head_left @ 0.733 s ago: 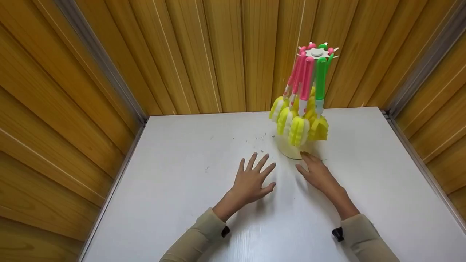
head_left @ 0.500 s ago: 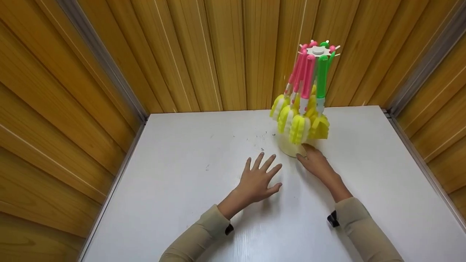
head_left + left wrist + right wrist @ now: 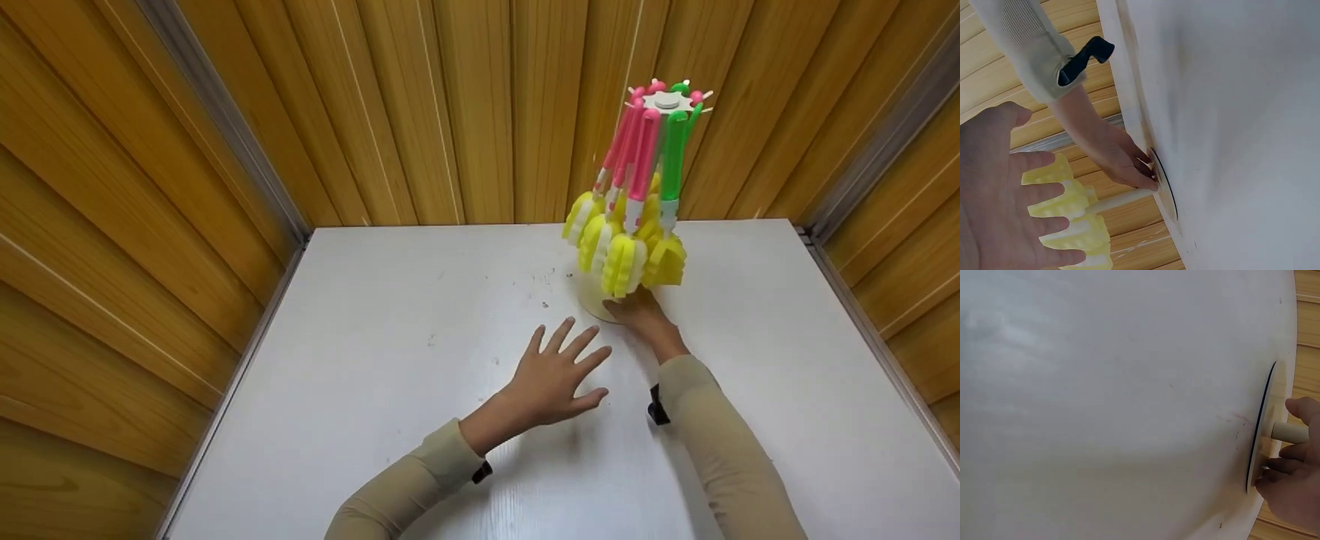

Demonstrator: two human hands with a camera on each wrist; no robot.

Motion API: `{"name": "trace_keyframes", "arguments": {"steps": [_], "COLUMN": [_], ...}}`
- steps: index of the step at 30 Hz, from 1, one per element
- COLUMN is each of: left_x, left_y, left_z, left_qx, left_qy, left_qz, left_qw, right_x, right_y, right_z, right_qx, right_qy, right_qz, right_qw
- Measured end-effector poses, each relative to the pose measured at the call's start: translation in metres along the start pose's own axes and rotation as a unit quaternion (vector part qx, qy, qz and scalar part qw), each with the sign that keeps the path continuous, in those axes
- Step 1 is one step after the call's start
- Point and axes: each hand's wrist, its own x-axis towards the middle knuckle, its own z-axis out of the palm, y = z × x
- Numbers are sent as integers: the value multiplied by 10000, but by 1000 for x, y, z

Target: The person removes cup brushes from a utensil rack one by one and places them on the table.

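Note:
Sponge cup brushes (image 3: 619, 264) with pink and green handles hang head-down in a ring from a white stand. The stand's round cream base (image 3: 592, 304) is on the white table. My right hand (image 3: 643, 316) reaches in beneath the brush heads at this base. In the right wrist view its thumb and fingers lie on opposite sides of the pole (image 3: 1290, 433), with a gap showing by the thumb; fingertips are right at the base. My left hand (image 3: 551, 384) hovers palm down over the table, fingers spread, in front of the stand and holding nothing.
Wood-look panels (image 3: 480, 112) rise behind the table (image 3: 360, 337) and on both sides, with grey metal strips at the corners. Small dark marks dot the tabletop near the stand. A black strap (image 3: 658, 405) shows at the right sleeve cuff.
My right hand has moved forward and in under the brushes, to the pole above the base. My left hand has drifted a little to the right, still spread.

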Motion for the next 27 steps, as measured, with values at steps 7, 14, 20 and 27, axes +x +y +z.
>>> {"name": "trace_keyframes", "arguments": {"steps": [7, 14, 20, 27], "left_x": [1, 7, 14, 26], "left_y": [4, 5, 2, -2], "left_z": [-10, -24, -31, -27], "left_qx": [-50, -189, -840, -2359], "left_qy": [-29, 265, 1045, 1792], "left_qz": [151, 163, -13, -138], "left_qw": [9999, 9993, 9910, 9550], "right_x": [1, 3, 3, -1], "right_y": [6, 6, 3, 3], "right_z": [4, 3, 3, 8], "right_qx": [287, 10, -200, 132], "right_qy": [-13, 94, 176, 498], "right_qz": [-30, -126, -277, -52], "right_qw": [9996, 9999, 9993, 9987]}}
